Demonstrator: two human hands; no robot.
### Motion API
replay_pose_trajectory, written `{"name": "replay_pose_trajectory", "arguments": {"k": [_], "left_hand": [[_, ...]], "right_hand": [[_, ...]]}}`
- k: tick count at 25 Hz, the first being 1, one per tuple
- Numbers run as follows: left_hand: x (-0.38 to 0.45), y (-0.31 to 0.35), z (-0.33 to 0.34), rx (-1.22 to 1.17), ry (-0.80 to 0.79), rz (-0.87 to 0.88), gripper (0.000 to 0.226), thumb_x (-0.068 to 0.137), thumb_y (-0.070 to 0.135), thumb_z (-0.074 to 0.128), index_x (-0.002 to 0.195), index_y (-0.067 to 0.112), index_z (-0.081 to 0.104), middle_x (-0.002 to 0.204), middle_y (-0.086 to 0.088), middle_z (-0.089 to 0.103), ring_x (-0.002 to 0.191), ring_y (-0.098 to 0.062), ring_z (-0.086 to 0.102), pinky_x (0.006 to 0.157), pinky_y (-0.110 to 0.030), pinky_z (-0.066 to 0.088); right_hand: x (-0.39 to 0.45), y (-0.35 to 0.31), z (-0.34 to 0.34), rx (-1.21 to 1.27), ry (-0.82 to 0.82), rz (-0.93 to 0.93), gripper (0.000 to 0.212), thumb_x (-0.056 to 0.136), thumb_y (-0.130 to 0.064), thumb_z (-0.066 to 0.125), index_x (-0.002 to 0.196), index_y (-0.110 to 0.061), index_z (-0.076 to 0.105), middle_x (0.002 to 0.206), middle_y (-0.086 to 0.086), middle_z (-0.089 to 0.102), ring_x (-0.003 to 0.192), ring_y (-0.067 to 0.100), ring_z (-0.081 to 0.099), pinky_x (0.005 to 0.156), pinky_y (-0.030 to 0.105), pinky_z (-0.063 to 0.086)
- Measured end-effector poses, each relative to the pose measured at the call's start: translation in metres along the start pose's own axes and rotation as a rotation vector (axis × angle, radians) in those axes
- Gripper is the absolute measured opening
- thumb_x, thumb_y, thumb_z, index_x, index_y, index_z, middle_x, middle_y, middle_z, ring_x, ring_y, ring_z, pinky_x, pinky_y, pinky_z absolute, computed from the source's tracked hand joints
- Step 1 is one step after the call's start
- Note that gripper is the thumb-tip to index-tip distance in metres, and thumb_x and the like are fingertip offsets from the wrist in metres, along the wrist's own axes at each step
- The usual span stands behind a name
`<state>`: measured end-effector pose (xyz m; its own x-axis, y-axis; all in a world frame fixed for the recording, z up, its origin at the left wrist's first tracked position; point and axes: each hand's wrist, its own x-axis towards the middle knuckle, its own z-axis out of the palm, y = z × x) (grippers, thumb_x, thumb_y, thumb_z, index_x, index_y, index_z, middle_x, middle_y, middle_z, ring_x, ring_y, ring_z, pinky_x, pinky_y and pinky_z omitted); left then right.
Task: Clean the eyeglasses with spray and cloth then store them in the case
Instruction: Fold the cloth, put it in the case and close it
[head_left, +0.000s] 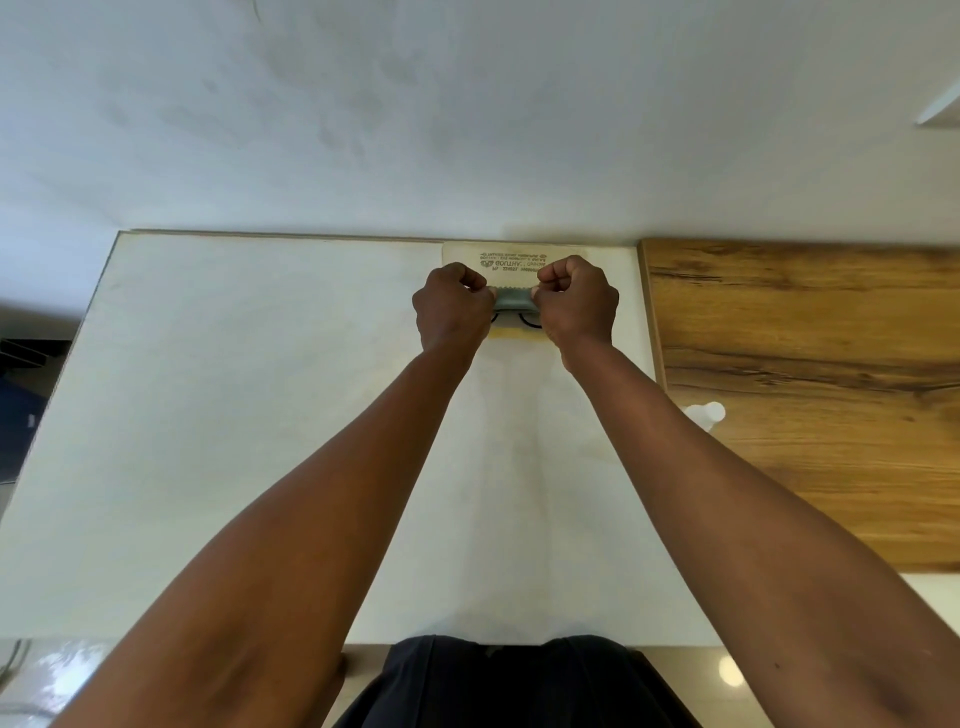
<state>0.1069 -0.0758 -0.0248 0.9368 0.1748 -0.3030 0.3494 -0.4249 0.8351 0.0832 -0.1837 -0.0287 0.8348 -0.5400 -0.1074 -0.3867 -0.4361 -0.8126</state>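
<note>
- Case (511, 255) lies at the far edge of the table (249, 415), against the wall (467, 130).
- Cloth (513, 298) and eyeglasses (514, 318) lie just before it, between both hands.
- Bottle (705, 414) stands well right.

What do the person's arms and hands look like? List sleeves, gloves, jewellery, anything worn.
Both forearms are bare up to the frame's edge: no sleeves show. The left hand and right hand wear no gloves, and no rings, watch or bracelet are visible on the wrists or on the fingers that show. Dark clothing covers the body at the bottom of the picture.
</note>
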Motion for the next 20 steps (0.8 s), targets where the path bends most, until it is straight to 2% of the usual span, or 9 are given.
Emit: {"name": "replay_pose_trajectory", "arguments": {"k": [3,8,11,13,17,18,20], "left_hand": [[-0.001,-0.004,0.0,-0.001,-0.007,0.005,0.004,0.077,0.014,0.068,0.079,0.015,0.065,0.081,-0.003,0.06,0.064,-0.018,0.057,0.065,-0.028,0.051],[-0.001,-0.006,0.0,-0.033,-0.011,0.015,0.008,0.076,0.012,0.068,0.083,0.012,0.066,0.079,-0.002,0.058,0.058,-0.009,0.054,0.059,-0.023,0.046],[-0.002,-0.006,-0.001,-0.068,-0.016,0.01,0.009,0.076,0.013,0.068,0.084,0.013,0.065,0.084,-0.005,0.061,0.064,-0.018,0.058,0.058,-0.022,0.045],[-0.001,-0.007,-0.002,-0.098,-0.013,0.013,0.008,0.076,0.015,0.068,0.083,0.014,0.065,0.086,-0.008,0.065,0.07,-0.022,0.061,0.056,-0.021,0.046],[-0.001,-0.009,-0.002,-0.12,-0.011,0.009,0.01,0.077,0.02,0.069,0.084,0.016,0.063,0.093,-0.012,0.069,0.083,-0.029,0.066,0.069,-0.029,0.053],[-0.002,-0.01,-0.003,-0.125,-0.008,0.009,0.012,0.078,0.022,0.069,0.087,0.017,0.063,0.094,-0.012,0.069,0.086,-0.029,0.066,0.074,-0.032,0.054],[-0.003,-0.011,-0.003,-0.143,0.013,0.009,0.019,0.079,0.025,0.068,0.093,0.018,0.058,0.089,-0.008,0.067,0.088,-0.029,0.065,0.079,-0.036,0.054]], "right_hand": [[-0.002,0.002,0.0,-0.014,-0.007,0.008,0.019,0.081,-0.001,0.061,0.099,-0.004,0.064,0.104,0.011,0.068,0.098,0.022,0.062,0.088,0.031,0.051],[-0.003,0.003,-0.001,-0.046,-0.011,-0.017,0.019,0.082,-0.003,0.062,0.1,-0.003,0.064,0.105,0.011,0.068,0.099,0.022,0.062,0.087,0.028,0.05],[-0.002,0.002,-0.003,-0.041,-0.014,-0.004,0.017,0.082,-0.005,0.061,0.099,-0.004,0.065,0.104,0.011,0.068,0.099,0.022,0.061,0.087,0.029,0.049],[0.0,0.0,-0.005,-0.002,0.042,0.024,0.016,0.083,-0.008,0.058,0.098,-0.004,0.064,0.104,0.012,0.066,0.098,0.023,0.059,0.084,0.025,0.046],[0.008,-0.007,-0.011,-0.081,0.223,-0.05,0.025,0.087,-0.018,0.056,0.11,-0.008,0.054,0.118,0.016,0.049,0.107,0.029,0.048,0.075,0.019,0.027],[0.011,-0.009,-0.012,-0.132,0.212,-0.063,0.029,0.088,-0.021,0.055,0.115,-0.01,0.052,0.123,0.017,0.045,0.111,0.031,0.044,0.077,0.02,0.026],[0.019,-0.011,-0.013,-0.213,0.114,-0.047,0.034,0.091,-0.025,0.05,0.124,-0.016,0.049,0.13,0.016,0.042,0.118,0.032,0.04,0.087,0.027,0.032]]}}
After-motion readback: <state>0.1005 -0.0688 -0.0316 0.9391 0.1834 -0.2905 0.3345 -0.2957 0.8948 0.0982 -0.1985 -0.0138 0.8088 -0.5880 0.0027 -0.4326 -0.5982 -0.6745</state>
